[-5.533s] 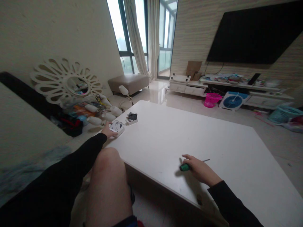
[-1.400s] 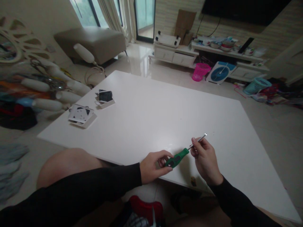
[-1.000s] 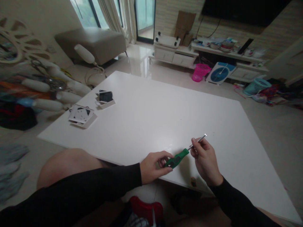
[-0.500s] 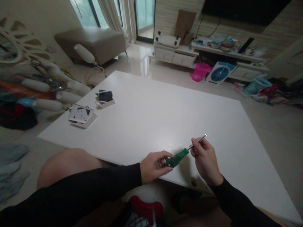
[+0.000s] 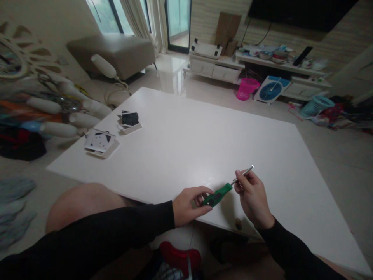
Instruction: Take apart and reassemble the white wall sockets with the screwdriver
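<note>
From the seated side, I see a broad white worktop [image 5: 180, 140]. At nine o'clock lies a white box [image 5: 112, 148]; at ten, a smaller box [image 5: 133, 129] holding a black item [image 5: 129, 118]; near five, a brownish lump [image 5: 238, 224].

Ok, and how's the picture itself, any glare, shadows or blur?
In the head view, dim overall, soft glare on the white table; same head view, a shadow below the green screwdriver, between left hand and right hand; also head view, white lamp shades at left look smeared, and the wall screen skewed.
</note>
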A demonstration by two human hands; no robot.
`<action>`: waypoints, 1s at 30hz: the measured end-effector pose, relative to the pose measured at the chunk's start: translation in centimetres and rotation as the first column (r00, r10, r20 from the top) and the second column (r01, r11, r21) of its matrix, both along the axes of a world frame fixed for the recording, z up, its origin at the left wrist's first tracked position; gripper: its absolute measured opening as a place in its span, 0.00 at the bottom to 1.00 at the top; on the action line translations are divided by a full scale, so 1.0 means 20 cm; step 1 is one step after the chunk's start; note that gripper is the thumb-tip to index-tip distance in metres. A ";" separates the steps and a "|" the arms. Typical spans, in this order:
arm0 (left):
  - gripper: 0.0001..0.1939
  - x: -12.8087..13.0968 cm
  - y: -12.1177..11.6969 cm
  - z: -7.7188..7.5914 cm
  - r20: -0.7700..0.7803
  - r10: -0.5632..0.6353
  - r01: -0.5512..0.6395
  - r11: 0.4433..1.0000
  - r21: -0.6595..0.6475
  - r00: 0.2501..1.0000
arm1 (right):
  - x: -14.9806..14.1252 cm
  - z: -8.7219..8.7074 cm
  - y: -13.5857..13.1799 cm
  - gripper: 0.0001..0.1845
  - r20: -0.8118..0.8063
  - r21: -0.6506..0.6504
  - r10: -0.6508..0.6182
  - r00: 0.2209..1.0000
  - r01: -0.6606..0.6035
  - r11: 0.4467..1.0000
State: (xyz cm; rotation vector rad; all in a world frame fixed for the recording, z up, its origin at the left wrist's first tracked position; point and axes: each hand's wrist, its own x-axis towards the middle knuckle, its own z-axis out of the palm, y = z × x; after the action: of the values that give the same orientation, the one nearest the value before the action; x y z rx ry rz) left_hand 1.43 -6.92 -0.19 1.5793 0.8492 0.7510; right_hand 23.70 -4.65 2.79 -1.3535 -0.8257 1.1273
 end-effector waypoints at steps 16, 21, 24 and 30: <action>0.17 0.00 0.00 0.00 0.009 -0.003 0.004 1.000 -0.024 1.000 | 0.00 -0.01 0.00 0.18 -0.038 -0.009 0.002 0.999 -0.003 1.000; 0.17 0.00 0.00 0.00 0.010 -0.001 0.002 1.000 -0.020 1.000 | 0.01 -0.01 0.00 0.18 -0.052 -0.016 -0.004 0.999 0.003 1.000; 0.18 0.00 0.00 0.00 0.012 0.002 -0.001 1.000 -0.010 1.000 | 0.01 -0.01 0.00 0.18 -0.056 -0.017 -0.010 0.998 0.009 1.000; 0.18 0.00 0.00 -0.01 0.014 0.006 -0.006 1.000 -0.005 1.000 | 0.00 -0.01 0.00 0.19 -0.059 -0.018 -0.012 0.998 0.011 1.000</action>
State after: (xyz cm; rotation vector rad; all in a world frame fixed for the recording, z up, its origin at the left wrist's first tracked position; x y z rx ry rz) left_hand 1.50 -6.97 -0.40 1.5664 0.8452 0.7622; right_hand 23.76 -4.60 2.61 -1.3318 -0.7661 1.1619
